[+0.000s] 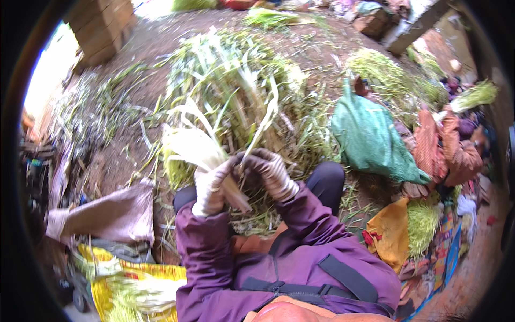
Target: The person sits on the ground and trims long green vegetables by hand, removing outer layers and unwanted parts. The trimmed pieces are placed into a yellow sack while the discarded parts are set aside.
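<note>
My left hand point(211, 187), in a striped glove with dark fingers, grips a bundle of pale plant stalks point(197, 147). The bundle's ends stick out below the hand, towards my lap. My right hand point(275, 171), gloved alike, meets the left at the fingertips and pinches a single long yellowish stalk point(263, 120) that rises from between them. Its lower end is hidden by the fingers. Just beyond both hands lies a large heap of green and whitish stalks point(229, 84) on the bare earth. Under the left hand's bundle sits a pile of yellow-green leaves point(175, 167).
A green sack point(370, 133) lies to the right, beside a person in an orange sleeve point(458, 149) with stalks. On the left are a pinkish cloth sack point(112, 217) and a yellow sheet point(136, 269) bearing stalks. Leaf scraps point(96, 104) and a brick pillar point(100, 32) are farther off.
</note>
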`<action>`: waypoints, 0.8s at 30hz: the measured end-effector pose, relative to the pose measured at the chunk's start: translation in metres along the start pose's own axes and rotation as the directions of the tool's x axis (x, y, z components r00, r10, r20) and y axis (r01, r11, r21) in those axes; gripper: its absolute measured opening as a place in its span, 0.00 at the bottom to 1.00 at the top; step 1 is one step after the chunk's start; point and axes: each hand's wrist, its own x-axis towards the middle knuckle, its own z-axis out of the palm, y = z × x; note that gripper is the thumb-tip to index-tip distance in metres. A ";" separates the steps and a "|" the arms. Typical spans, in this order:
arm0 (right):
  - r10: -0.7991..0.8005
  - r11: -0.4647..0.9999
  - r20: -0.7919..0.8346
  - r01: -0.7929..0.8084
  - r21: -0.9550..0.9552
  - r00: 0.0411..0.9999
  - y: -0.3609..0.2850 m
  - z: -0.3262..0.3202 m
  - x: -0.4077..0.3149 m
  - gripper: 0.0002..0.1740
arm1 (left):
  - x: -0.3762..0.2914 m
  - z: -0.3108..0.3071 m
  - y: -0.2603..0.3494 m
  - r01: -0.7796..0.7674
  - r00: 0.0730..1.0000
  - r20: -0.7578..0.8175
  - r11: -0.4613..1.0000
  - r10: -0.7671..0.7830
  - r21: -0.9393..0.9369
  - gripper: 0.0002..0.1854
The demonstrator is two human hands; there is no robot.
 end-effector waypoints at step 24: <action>-0.262 0.889 -0.028 0.230 -0.397 0.965 0.011 -0.006 0.001 0.15 | -0.007 0.007 -0.002 0.017 0.997 0.071 0.974 -0.034 0.228 0.16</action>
